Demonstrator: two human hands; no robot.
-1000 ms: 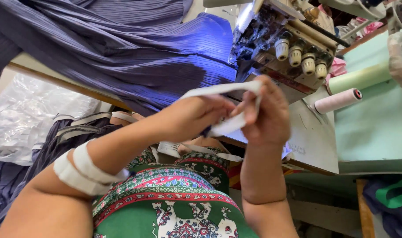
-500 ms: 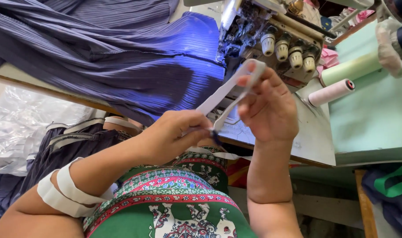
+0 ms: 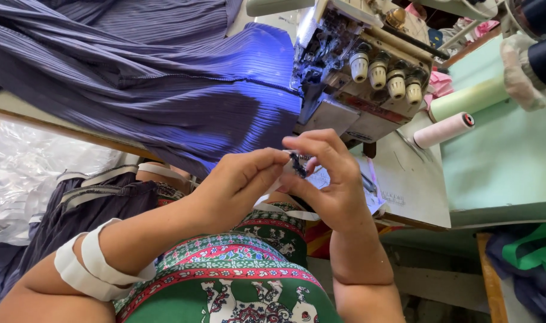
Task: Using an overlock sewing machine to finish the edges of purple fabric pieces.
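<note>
My left hand [image 3: 237, 182] and my right hand [image 3: 329, 176] meet just in front of the sewing machine [image 3: 368, 78]. Both pinch the end of a white elastic strip [image 3: 285, 210], which hangs down in a loop below the fingers. A small dark tuft of thread [image 3: 296, 164] shows at the pinched spot between the fingertips. Several loops of white elastic [image 3: 90, 269] sit around my left forearm. Pleated blue-purple fabric [image 3: 147, 84] lies over the table to the left of the machine.
Two thread rolls, one pink [image 3: 443, 129] and one pale green [image 3: 467, 98], lie on the green tabletop [image 3: 506, 161] at the right. A clear plastic bag [image 3: 21, 179] sits at the lower left. Green cloth [image 3: 533, 251] lies at the lower right. My lap wears patterned green fabric [image 3: 237, 287].
The elastic strip was stretched out between my hands. Now both hands have come together and lowered, pinching its end close in front of the machine.
</note>
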